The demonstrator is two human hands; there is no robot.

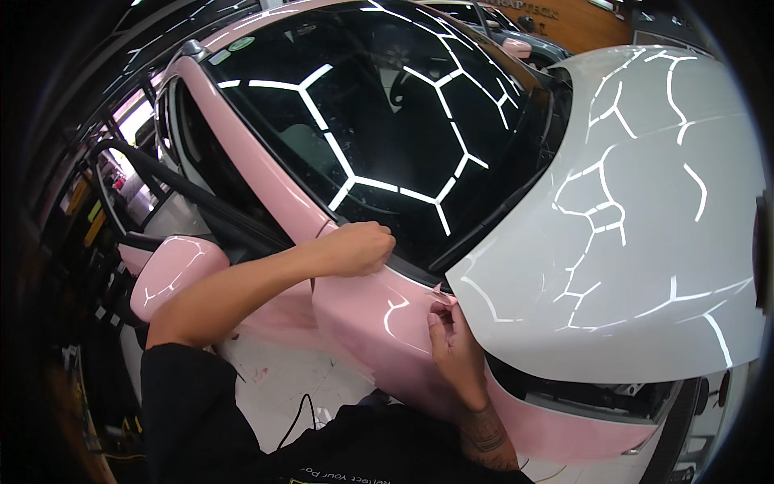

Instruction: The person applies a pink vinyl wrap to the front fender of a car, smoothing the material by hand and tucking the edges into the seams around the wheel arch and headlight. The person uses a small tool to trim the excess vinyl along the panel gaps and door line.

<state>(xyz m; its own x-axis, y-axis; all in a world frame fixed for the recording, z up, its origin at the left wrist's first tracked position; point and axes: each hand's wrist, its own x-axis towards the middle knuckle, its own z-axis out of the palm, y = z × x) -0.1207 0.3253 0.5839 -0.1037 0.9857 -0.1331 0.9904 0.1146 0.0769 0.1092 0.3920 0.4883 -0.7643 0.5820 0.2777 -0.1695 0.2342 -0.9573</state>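
My left hand point(363, 246) is closed, its knuckles up, on the pink car's trim at the lower corner of the windshield point(355, 137); whatever its curled fingertips hold is hidden. My right hand point(450, 339) pinches a small lifted piece of pink film point(442, 297) at the top edge of the pink fender point(363, 310), right beside the corner of the raised white hood point(629, 210). Below my left forearm, the pink side mirror point(173, 266) sticks out from the car.
An open door frame point(149, 173) stands at the left. Below are the pale floor point(262, 371) with film scraps and a black cable point(298, 407). An open gap point(580, 395) lies under the hood. Another car point(492, 36) stands behind.
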